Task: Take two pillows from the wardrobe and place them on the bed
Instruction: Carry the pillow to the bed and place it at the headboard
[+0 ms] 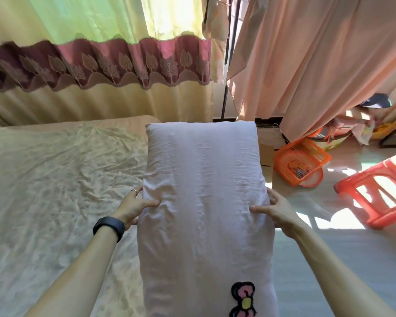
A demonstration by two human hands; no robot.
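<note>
A long pale lilac pillow (204,191) stretches away from me in the middle of the view, with a pink and yellow bow patch near its close end. My left hand (135,205) grips its left edge, thumb pressed into the top. My right hand (276,208) grips the right edge the same way. I hold the pillow above the right edge of the bed (55,179), which has a creased cream sheet. No second pillow or wardrobe shows.
A yellow curtain with a maroon leaf band (96,62) hangs behind the bed. Peach drapes (318,60) hang at the right. On the floor to the right lie an orange basket (301,162) and an orange plastic stool (375,191).
</note>
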